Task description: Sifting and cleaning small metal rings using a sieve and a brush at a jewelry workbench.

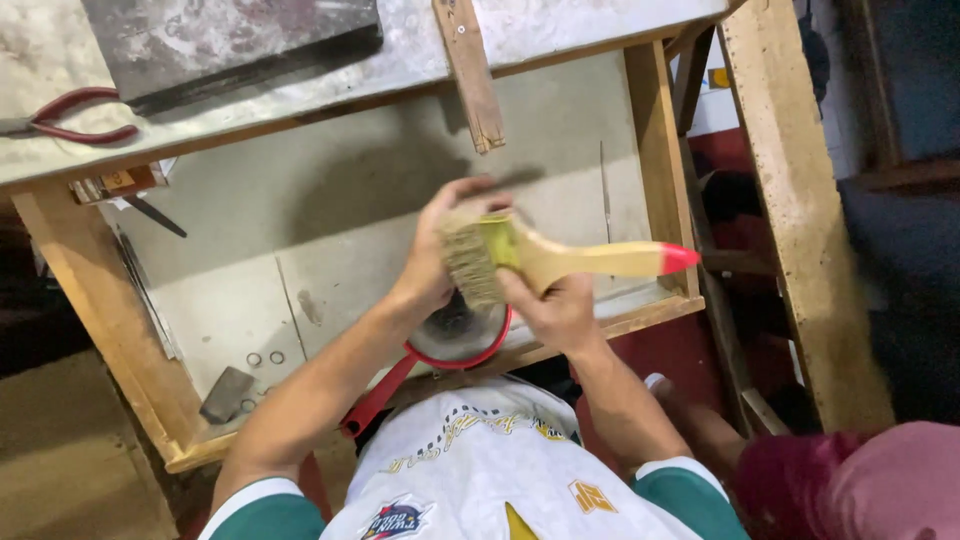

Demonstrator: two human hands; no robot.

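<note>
- Looking straight down from the head cam at 2 bare hands meeting over a low wooden shelf (640, 318), under a metal-topped workbench (560, 30).
- Right hand (555, 312) wrapped around a paintbrush (540, 258) just behind the ferrule, thumb on top, fingers curled under. Proper grasp, not loose.
- Brush itself: pale wooden handle with a red tip (678, 257) pointing off to the right, yellowish band at the neck, tan bristles (468, 262) facing left. Held roughly level, up off the shelf.
- Left hand (440, 250) up against the bristles, fingers bent over the top of them and pressing in. Touching the bristles for sure; can't tell if actually pinching them or just resting.
- Directly under both hands: a round red-rimmed strainer-like thing (462, 335) with a red handle (378, 395) running down-left past the shelf edge. Dark stuff inside, too hidden by the hands to say more.
- Elsewhere on the shelf board: 2 small metal rings (265, 358) and a flat grey scrap (226, 394) near the front-left corner, well apart from the hands.
- Up on the bench: red-handled pliers (70, 115) at the far left, a dark metal plate (230, 45) beside them, and a narrow wooden strip (470, 70) hanging over the edge.
- White and green jersey (480, 470) filling the bottom; someone else's maroon sleeve (860, 480) in the bottom-right corner.
</note>
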